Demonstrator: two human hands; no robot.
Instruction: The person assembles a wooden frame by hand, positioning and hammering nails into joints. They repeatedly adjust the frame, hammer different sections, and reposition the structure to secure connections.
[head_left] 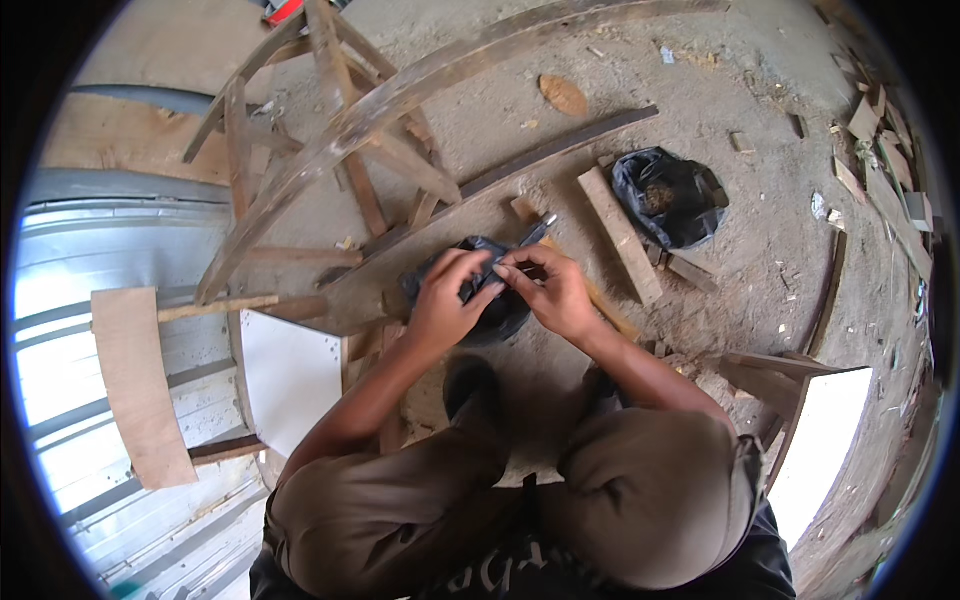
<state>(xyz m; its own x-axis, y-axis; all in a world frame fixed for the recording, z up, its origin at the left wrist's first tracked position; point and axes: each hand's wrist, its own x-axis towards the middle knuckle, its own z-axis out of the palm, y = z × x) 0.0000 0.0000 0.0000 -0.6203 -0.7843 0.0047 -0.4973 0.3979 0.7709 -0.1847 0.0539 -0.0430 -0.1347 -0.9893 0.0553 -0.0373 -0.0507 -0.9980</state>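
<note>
In the middle of the head view, my left hand [450,293] and my right hand [552,288] meet fingertip to fingertip over a black plastic bag [505,318] on the ground. My right thumb and forefinger are pinched together. The fingers of my left hand curl inward against them, slightly blurred. Whatever sits between the fingertips is too small and dark to name. Just beyond my hands lies a dark, bar-shaped object with a shiny metal end [547,221]. Both my forearms reach up between my bent knees.
A second black bag [680,225], open with brown matter inside, stands beside a wooden plank [620,236]. A wooden frame [340,135] lies at the upper left. White-topped pieces [290,375] [825,440] flank me. Scrap wood [885,170] lines the right edge.
</note>
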